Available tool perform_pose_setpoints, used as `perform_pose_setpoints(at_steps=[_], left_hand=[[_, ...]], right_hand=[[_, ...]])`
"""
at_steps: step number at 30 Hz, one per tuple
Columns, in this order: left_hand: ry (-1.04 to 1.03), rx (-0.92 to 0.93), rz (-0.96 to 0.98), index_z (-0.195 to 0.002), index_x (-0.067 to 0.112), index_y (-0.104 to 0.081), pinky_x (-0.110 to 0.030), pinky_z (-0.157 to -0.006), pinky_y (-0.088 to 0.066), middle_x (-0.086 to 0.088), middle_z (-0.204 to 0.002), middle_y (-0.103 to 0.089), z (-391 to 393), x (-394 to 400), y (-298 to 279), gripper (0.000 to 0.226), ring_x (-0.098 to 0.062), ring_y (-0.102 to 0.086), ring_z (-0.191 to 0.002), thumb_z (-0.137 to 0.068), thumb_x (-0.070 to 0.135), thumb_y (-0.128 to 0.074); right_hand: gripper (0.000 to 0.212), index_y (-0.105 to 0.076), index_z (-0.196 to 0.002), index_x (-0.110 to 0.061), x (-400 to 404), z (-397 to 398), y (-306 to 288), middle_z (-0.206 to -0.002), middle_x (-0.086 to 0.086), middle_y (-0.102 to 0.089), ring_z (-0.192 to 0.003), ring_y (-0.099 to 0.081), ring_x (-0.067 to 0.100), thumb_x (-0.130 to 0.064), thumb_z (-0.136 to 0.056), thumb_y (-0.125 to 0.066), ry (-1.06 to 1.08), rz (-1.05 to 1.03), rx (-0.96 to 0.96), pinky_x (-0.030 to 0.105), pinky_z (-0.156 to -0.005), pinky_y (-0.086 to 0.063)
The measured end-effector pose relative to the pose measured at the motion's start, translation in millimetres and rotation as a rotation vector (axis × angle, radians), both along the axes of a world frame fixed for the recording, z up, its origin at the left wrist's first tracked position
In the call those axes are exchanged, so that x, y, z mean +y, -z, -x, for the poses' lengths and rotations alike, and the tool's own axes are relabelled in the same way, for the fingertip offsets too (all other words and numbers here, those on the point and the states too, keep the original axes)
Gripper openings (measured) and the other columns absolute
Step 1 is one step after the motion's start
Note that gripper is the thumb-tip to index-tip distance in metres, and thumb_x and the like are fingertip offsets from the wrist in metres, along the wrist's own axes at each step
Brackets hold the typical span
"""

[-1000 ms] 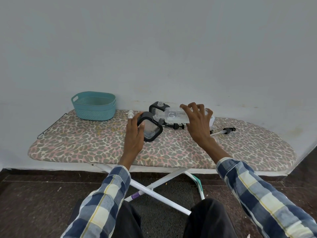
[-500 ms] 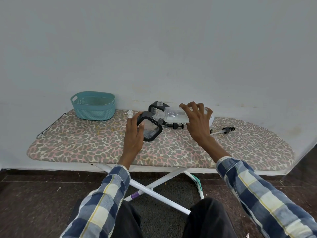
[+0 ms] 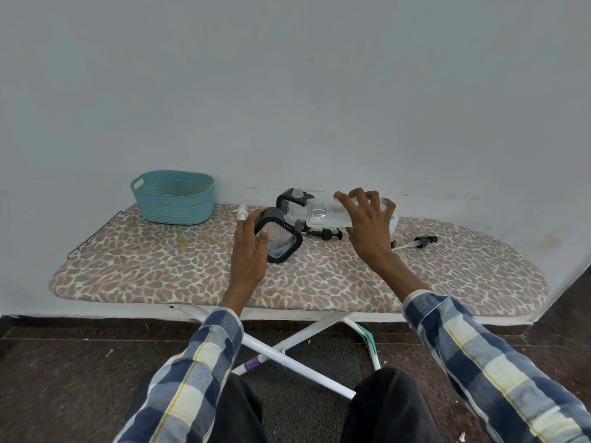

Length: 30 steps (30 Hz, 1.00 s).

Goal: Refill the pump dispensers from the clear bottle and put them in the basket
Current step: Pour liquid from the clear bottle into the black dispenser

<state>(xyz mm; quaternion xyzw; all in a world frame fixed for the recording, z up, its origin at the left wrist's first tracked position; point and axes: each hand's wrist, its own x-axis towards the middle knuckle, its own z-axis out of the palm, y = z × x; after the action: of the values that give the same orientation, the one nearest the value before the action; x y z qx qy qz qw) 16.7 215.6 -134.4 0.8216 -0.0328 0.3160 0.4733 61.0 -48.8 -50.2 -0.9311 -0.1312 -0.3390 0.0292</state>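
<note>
— Pale wall is seen behind a leopard-print ironing board (image 3: 160, 260). What is gripped?

— A black-framed pump dispenser (image 3: 283, 239) is held by the left hand (image 3: 249, 247), fingers curled over its top left edge and thumb on its near face. It is tipped, with its mouth turned toward the right. The clear bottle (image 3: 323, 214) is clasped from above by the right hand (image 3: 367, 228), fingers spread round its body, and is laid nearly level with its neck at the dispenser's mouth.

— Why is it held so?

— Pouring is judged to be in hand: the dispenser is tilted, most likely, so that its mouth meets the bottle's neck. Little liquid is made out in the bottle; a stream cannot be told.

— And beyond the hands?

— A second dispenser (image 3: 292, 199) is stood upright, uncapped, just behind the first, near the far edge. A black pump head (image 3: 329, 234) is laid beside it, and another pump (image 3: 415, 242) lies farther right; both are taken to have been set aside so the mouths stay open. A small white pump (image 3: 242, 212) is stood left of the held dispenser. The teal basket (image 3: 172, 198) is placed at the far left corner, well apart, with nothing seen inside.

— What remains?

— Refilling, recapping and basketing are all judged outstanding.
</note>
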Motion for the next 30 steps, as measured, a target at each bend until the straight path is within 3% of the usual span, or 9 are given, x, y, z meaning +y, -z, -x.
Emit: perform_pose_setpoints(at_steps=[20,30], left_hand=[[0.004,0.01,0.0,-0.16,0.04,-0.038,-0.051,-0.118,-0.044,-0.001,-0.159,-0.042,1.1,-0.9,-1.8,0.048,-0.022,-0.046,-0.144,-0.115,0.054,-0.035],[0.0,0.012,0.007,-0.159,0.039,-0.04,-0.052,-0.12,-0.042,0.0,-0.158,-0.043,2.8,-1.6,-3.5,0.042,-0.021,-0.046,-0.144,-0.117,0.045,-0.038]], right_hand=[[0.1,-0.049,-0.142,-0.036,-1.4,0.1,-1.1,-0.134,-0.002,-0.052,-0.124,-0.049,0.028,0.021,-0.062,-0.067,0.0,0.011,-0.015,0.059,-0.106,-0.034],[0.101,-0.05,-0.141,-0.037,-0.9,0.3,-0.8,-0.133,-0.002,-0.053,-0.123,-0.05,0.028,0.022,-0.06,-0.065,0.012,0.017,-0.021,0.059,-0.105,-0.035]])
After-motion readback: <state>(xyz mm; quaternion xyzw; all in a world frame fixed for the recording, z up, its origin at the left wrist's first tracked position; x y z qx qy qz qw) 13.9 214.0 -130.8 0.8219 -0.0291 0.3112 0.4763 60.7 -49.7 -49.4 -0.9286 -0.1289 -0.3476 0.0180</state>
